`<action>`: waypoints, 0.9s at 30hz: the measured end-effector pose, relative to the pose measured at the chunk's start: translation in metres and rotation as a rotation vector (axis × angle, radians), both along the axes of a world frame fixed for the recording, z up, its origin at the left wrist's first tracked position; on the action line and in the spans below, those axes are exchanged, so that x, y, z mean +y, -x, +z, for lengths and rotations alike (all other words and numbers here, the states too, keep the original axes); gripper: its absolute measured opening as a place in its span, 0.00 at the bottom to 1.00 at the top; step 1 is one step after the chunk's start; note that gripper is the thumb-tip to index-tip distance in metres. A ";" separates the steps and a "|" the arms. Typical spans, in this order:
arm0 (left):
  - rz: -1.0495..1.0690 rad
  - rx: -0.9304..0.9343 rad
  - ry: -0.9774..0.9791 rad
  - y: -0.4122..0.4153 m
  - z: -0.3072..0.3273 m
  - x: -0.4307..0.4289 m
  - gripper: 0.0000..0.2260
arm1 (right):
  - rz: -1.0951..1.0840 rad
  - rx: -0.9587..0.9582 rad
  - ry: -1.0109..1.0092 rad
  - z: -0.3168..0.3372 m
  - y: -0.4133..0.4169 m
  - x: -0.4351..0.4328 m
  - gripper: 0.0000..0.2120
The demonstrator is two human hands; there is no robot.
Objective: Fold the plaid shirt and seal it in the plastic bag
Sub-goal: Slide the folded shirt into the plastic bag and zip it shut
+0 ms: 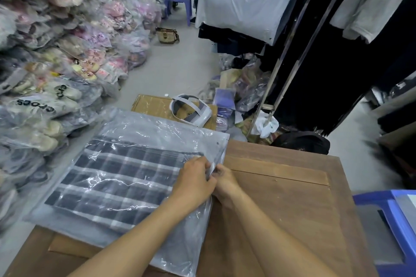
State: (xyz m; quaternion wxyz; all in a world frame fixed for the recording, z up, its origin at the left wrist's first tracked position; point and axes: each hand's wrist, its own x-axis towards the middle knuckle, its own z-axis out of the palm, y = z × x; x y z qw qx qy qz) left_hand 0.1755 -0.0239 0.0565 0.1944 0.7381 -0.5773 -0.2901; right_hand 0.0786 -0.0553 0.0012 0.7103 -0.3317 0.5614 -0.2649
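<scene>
The plaid shirt [112, 184] is lying folded inside the plastic bag [126, 128] on the wooden surface [292, 209]. At the bag's right edge, the left hand [193, 183] and right hand [225, 183] are meeting — both pinching the plastic.

Right of the plastic bag [126, 164] the wooden surface [292, 204] lies bare and passable. Bagged shoe stacks [45, 74] crowd the left; a blue crate [396, 220] borders the right.
</scene>
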 end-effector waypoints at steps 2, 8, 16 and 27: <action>0.000 0.027 0.000 0.001 0.000 0.000 0.12 | 0.014 -0.007 -0.022 0.007 0.009 -0.003 0.10; -0.080 0.061 -0.042 0.019 -0.006 0.003 0.12 | -0.352 0.265 0.073 0.012 0.059 -0.042 0.10; -0.136 -0.084 -0.014 0.021 -0.005 -0.048 0.12 | -0.279 0.277 0.057 0.014 0.063 -0.065 0.10; -0.455 -0.177 -0.115 0.025 -0.029 -0.151 0.12 | -0.308 0.248 0.110 0.009 0.055 -0.079 0.09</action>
